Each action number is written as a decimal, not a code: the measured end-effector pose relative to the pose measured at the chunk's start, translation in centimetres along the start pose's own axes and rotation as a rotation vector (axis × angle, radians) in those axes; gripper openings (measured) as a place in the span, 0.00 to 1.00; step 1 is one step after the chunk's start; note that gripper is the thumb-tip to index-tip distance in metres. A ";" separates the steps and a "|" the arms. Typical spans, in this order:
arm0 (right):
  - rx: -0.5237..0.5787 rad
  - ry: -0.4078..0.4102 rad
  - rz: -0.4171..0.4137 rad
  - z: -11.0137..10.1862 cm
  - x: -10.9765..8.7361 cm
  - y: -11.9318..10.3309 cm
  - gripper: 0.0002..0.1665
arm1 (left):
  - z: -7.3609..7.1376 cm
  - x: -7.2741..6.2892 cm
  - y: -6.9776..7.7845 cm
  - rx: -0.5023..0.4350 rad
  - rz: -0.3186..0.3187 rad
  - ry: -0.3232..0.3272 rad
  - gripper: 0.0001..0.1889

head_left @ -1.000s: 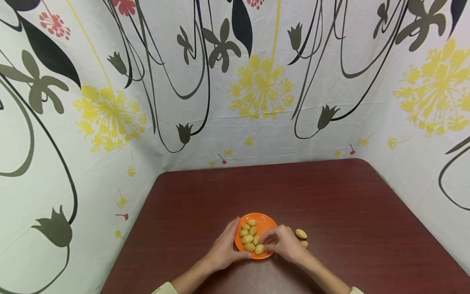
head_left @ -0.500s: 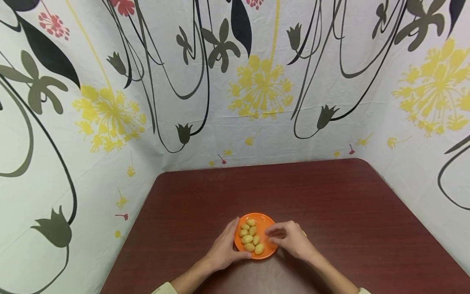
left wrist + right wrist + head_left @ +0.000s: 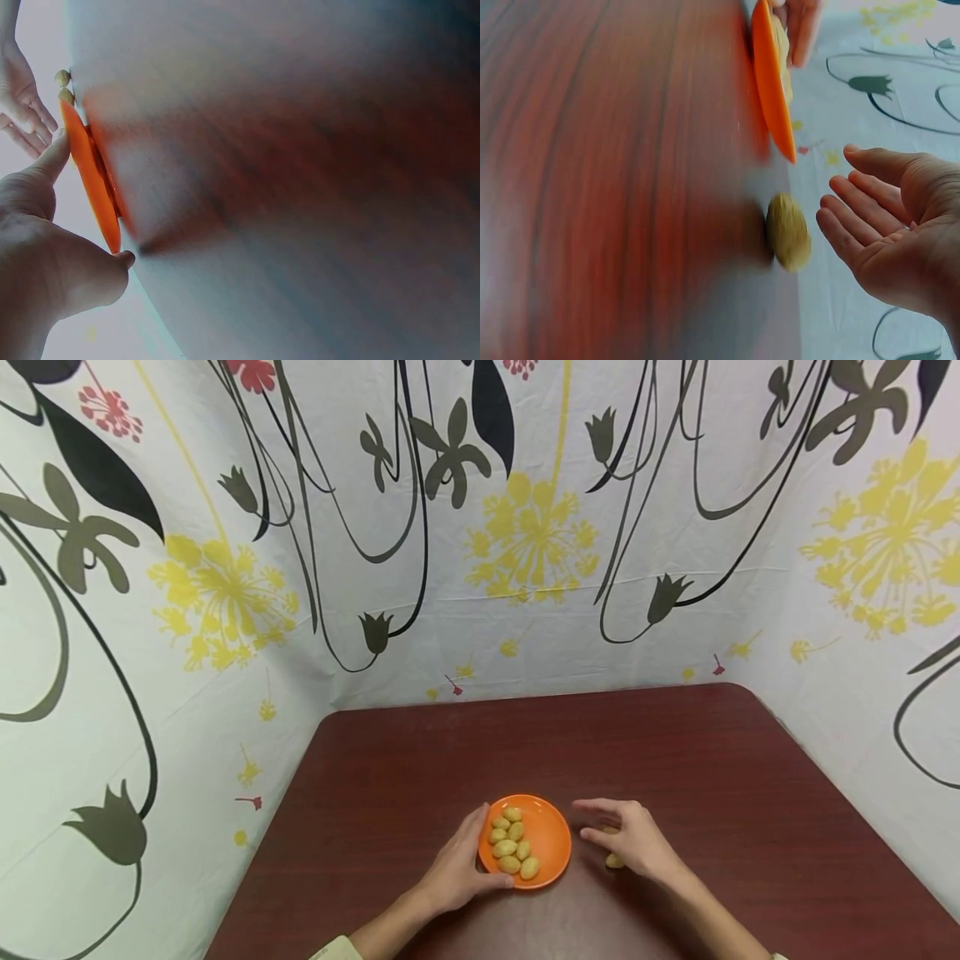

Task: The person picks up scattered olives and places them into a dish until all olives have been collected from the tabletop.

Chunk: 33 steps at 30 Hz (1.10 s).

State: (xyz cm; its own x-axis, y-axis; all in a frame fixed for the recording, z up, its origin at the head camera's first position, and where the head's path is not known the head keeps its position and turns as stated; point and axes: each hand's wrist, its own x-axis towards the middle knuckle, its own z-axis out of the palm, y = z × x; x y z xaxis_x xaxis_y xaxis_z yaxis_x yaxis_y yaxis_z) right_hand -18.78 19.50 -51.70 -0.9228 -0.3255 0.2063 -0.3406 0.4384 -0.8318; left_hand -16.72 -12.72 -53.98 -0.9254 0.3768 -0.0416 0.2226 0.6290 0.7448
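Observation:
An orange plate (image 3: 551, 843) lies on the table, several small yellow-brown oval potato-like pieces (image 3: 506, 848) grouped on its left half. My left hand (image 3: 463, 862) grips the plate at its left edge, thumb on the near rim and fingers along the far side. To the right of the plate, my right hand (image 3: 637, 839) hovers with nothing in its fingers, thumb and fingers apart. Beneath it one loose oval piece (image 3: 615, 861) shows, and another is mostly hidden by the fingers. The right wrist view has a rough oval piece (image 3: 788, 232) just off the right fingertips.
The dark red-brown table (image 3: 420, 760) reaches to a white cloth (image 3: 465, 635) printed with flowers, which hangs behind it and on both sides.
My right hand has drawn back from over the plate to the right, above the loose oval pieces, and its fingers have spread. The left hand and the plate stay in place.

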 end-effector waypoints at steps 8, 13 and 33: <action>0.029 -0.040 0.036 -1.9 -1.2 0.8 0.29 | 0.0 -0.1 0.1 0.009 -0.003 0.002 0.64; -0.018 -0.056 0.003 -2.2 -1.7 1.5 0.27 | 0.0 -0.1 0.1 0.012 -0.004 -0.001 0.64; 0.033 -0.090 0.077 -2.4 -2.6 3.0 0.23 | 0.0 -0.1 0.1 0.013 -0.014 -0.005 0.63</action>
State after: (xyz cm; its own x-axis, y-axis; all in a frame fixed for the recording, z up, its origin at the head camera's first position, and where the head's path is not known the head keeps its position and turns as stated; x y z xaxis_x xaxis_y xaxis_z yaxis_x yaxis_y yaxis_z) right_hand -17.83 23.72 -53.48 -0.9255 -0.3665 0.0954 -0.2619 0.4376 -0.8602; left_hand -16.59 -12.64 -53.90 -0.9270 0.3709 -0.0552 0.2133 0.6428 0.7357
